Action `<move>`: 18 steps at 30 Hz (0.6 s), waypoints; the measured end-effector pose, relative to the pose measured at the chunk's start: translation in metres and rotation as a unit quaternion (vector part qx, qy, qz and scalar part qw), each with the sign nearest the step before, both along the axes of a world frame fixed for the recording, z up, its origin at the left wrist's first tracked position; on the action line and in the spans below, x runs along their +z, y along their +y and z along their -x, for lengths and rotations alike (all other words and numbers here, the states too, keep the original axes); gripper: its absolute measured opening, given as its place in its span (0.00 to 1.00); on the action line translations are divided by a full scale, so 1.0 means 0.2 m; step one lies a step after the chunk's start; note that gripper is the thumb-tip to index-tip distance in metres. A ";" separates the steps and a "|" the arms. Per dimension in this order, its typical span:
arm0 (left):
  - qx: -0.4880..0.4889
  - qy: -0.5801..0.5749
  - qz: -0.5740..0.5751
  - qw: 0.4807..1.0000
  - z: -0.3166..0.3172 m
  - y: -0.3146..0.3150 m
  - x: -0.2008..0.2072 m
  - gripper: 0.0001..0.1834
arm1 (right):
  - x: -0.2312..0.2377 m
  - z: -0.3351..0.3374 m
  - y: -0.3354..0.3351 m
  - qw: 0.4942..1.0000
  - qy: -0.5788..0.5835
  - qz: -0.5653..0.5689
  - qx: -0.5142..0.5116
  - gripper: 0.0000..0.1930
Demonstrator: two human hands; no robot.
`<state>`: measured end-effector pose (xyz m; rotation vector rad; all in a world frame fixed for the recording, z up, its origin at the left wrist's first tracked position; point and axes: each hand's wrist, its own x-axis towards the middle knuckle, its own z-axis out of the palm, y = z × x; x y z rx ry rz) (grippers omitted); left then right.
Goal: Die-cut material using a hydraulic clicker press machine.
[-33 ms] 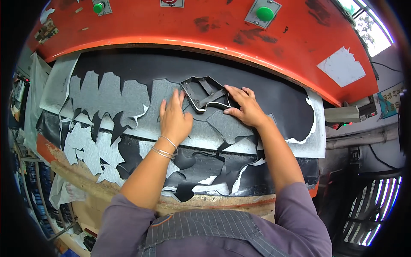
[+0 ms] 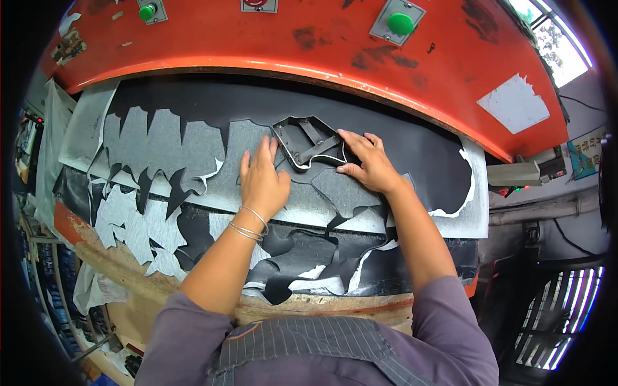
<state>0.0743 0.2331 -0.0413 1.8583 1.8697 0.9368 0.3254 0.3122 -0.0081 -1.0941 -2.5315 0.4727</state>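
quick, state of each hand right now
Left hand: open, fingertips by the left edge of the metal die.
Right hand: thumb and forefinger at its right end; grip cannot be told.

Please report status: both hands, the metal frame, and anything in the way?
Left hand open at left edge of metal frame; right hand at its right end. Frame lying at cut edge of black sheet. Black scraps closer to body, off the frame.

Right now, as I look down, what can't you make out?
Head view:
- Underside of the metal frame: hidden by its own body.
- Palm of the left hand: hidden by its back.
- Red button: cut off by the top edge.
- Shelf goods at far left: too small, blurred.
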 end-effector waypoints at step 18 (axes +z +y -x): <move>0.123 -0.209 -0.234 0.942 1.15 0.10 0.70 0.15 | 0.65 0.31 -0.23 0.843 0.491 -0.108 -0.190 0.20</move>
